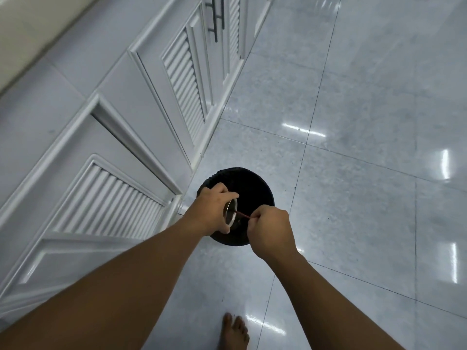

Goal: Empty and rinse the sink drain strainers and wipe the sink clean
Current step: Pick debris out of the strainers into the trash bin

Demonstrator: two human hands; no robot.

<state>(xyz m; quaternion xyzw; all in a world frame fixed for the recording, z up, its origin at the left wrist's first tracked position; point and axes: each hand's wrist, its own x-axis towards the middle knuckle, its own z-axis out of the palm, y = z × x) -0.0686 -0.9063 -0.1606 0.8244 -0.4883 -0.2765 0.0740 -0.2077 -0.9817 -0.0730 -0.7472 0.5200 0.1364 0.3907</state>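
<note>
My left hand [213, 207] grips a round metal drain strainer [231, 213], tilted on its side with its open face turned to the right, over a black-lined trash bin [249, 184] on the floor. My right hand [269, 228] pinches a thin reddish stick [243, 215] whose far end pokes into the strainer's mouth. Both hands hover directly above the bin's dark opening. The sink is out of view.
White cabinet doors with louvred panels [182, 79] run along the left, with dark bar handles [214, 18] at the top. Glossy grey floor tiles [366, 147] spread to the right. A bare foot [233, 330] stands on the floor at the bottom centre.
</note>
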